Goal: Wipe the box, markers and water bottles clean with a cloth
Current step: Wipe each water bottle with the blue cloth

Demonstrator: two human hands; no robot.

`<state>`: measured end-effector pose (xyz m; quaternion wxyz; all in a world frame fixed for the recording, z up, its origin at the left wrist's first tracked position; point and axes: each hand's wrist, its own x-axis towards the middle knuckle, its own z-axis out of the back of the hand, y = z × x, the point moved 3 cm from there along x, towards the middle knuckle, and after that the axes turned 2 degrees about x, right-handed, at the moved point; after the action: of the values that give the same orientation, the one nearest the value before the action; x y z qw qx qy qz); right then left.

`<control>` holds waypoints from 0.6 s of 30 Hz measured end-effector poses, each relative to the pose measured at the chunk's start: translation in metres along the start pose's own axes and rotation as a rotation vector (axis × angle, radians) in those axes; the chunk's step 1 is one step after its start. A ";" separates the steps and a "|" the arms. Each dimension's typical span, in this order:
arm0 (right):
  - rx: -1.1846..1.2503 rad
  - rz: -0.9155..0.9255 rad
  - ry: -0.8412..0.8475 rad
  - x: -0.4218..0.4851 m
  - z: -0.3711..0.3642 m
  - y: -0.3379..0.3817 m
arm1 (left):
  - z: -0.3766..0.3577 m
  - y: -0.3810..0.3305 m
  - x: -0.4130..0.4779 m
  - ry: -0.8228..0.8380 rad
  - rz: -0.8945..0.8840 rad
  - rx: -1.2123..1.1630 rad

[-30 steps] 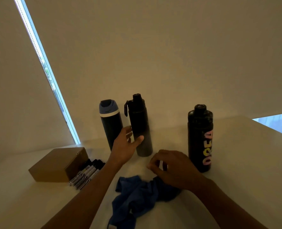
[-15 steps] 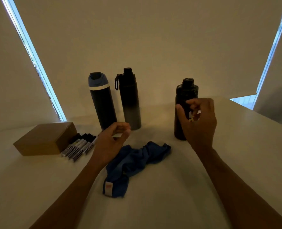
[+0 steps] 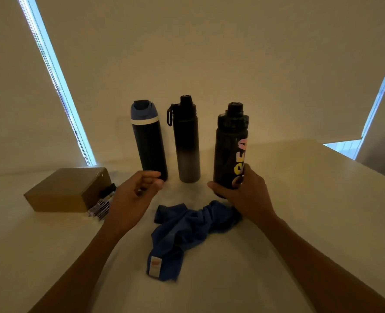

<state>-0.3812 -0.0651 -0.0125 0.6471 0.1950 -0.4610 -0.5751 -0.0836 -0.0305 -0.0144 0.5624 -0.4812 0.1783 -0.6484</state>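
Cardboard box (image 3: pixel 67 190) sits at the far left of the pale table (image 3: pixel 299 211), near the back edge where table meets wall, with bare surface to its left and in front of it. A bundle of markers (image 3: pixel 103 204) lies against the box's right side, partly hidden by the left hand (image 3: pixel 135 195). That hand hovers above the table with its forearm reaching in from the lower left, fingers curled toward the thumb and holding nothing; it is just in front of the blue-lidded bottle (image 3: pixel 148 141), and contact cannot be told. Beside that bottle stands a black-to-grey bottle (image 3: pixel 185 141), upright with a narrow gap on either side. In front of both, between the two forearms, a crumpled blue cloth (image 3: pixel 187 227) lies on the table, touched by neither hand as far as shows. The right hand (image 3: pixel 248 195) grips the lower body of the lettered black bottle (image 3: pixel 231 150), thumb on its left side and fingers round its right; the bottle is upright, its base hidden by the hand. Right of it the tabletop runs bare to a far corner.
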 end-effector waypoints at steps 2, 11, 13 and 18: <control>0.149 0.043 0.026 -0.005 -0.015 0.026 | 0.006 0.004 -0.005 -0.039 0.016 -0.021; 0.376 0.049 0.572 -0.026 -0.087 0.067 | 0.033 -0.013 0.002 -0.029 0.046 -0.267; 0.321 0.072 0.611 -0.030 -0.089 0.065 | 0.031 -0.009 0.000 -0.018 0.030 -0.222; 0.299 0.064 0.535 -0.032 -0.093 0.066 | 0.018 -0.006 -0.003 0.053 0.098 -0.131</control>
<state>-0.2646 -0.0444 -0.0193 0.7273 0.4180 -0.3597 -0.4086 -0.0721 -0.0202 -0.0023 0.5559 -0.4902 0.2587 -0.6195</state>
